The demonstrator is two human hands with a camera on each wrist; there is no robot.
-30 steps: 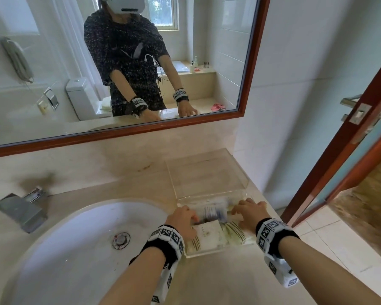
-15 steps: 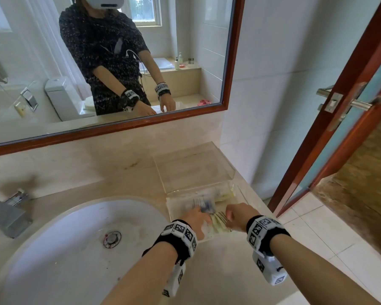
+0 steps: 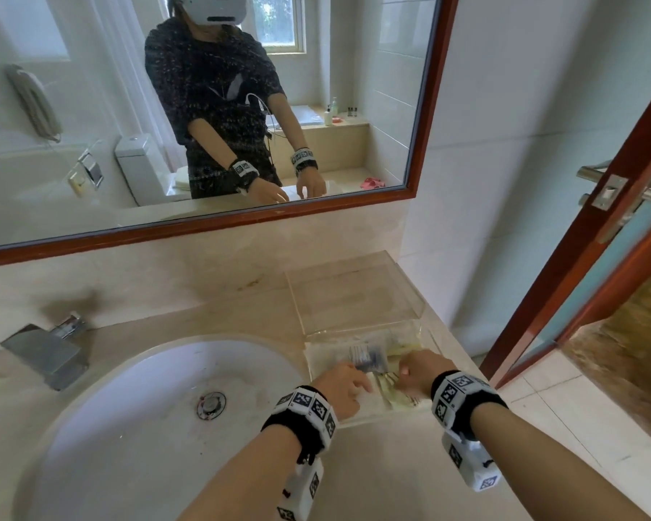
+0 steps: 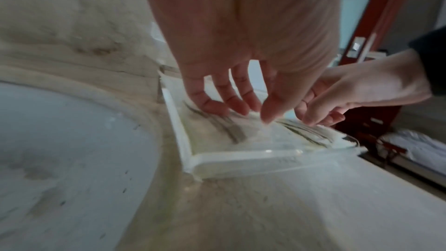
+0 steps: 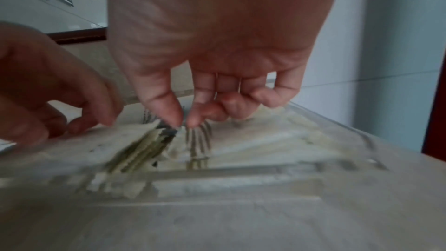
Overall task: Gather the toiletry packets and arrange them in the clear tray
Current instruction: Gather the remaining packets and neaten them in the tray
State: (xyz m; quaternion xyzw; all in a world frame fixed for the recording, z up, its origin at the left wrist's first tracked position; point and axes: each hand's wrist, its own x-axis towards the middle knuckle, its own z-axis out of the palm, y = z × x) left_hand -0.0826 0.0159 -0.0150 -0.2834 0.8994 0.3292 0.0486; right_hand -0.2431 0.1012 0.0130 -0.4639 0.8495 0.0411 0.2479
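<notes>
Your right hand point(image 5: 217, 75) has a narrow grip: thumb and forefinger pinch the edge of a cream toiletry packet point(image 5: 193, 140) printed with dark green leaf strokes, inside the clear tray point(image 3: 358, 421). Your left hand point(image 4: 231, 75) is spread, its fingertips point(image 4: 212, 106) pressing flat on another leaf-printed packet point(image 4: 217, 131) at the tray's near left corner. Since a second ago both hands have drawn back from the far half of the tray to its near edge, and the dark striped packet point(image 3: 369, 359) they were working beside now lies uncovered in the middle. That suggests the gathering is done and you are squaring the last packets into place. The tray sits on the tabletop point(image 3: 373, 475) right of the sink point(image 3: 136, 426), with its clear lid point(image 3: 354, 295) lying just behind it. The packets carry print, but blur leaves no writing or brand readable.
</notes>
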